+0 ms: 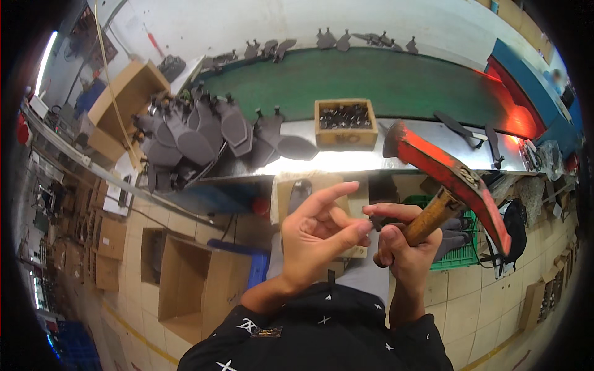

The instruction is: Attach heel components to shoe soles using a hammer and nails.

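My right hand [408, 244] is closed round the wooden handle of a hammer [448, 176]. The hammer's red head tilts up in front of it, worn metal at its left end. My left hand [315, 232] pinches a small dark piece [374, 222] between thumb and fingertip. My right fingertips meet the left ones at this piece, and its exact kind is too small to tell. Beyond the hands, a wooden box [346, 137] holds many small dark pieces. Left of it lies a heap of grey shoe soles [198, 133] with small black heels.
A green conveyor belt [371, 83] runs behind the metal bench edge [334, 162], with more soles along its far side. Red light glows at its right end. Below are a green crate [458, 256], an opened cardboard box [185, 278] and a black bag [513, 226].
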The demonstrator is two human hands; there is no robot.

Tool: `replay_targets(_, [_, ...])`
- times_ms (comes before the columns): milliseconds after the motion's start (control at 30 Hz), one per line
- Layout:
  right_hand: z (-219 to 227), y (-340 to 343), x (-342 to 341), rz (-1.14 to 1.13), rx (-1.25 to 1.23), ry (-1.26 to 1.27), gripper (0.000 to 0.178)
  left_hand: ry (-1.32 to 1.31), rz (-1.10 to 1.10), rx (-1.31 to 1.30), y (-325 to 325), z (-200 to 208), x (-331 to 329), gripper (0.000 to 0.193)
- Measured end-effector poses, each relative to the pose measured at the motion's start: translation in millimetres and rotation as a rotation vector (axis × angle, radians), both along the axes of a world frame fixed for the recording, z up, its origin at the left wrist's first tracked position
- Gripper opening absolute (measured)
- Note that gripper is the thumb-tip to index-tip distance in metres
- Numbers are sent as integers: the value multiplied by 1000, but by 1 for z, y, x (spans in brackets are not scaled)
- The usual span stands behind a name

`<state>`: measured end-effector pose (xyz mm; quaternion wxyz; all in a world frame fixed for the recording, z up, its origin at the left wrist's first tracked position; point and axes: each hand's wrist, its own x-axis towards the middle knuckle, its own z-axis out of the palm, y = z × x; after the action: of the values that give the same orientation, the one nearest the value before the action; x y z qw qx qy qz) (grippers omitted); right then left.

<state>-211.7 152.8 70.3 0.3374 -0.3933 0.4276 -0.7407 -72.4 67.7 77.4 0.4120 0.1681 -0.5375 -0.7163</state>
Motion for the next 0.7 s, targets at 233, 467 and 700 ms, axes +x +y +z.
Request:
replay_targets(233, [-23, -10, 23, -46, 35, 113, 19, -191, 331, -758, -12, -36, 25, 54])
replay_targets(467, [-76, -79, 7, -41, 262, 423, 18, -638, 502, -872, -142, -130, 44, 52])
replay_targets(700, [-125, -149, 11, 85, 180, 598, 23, -599, 331, -832, -158, -176, 50, 26])
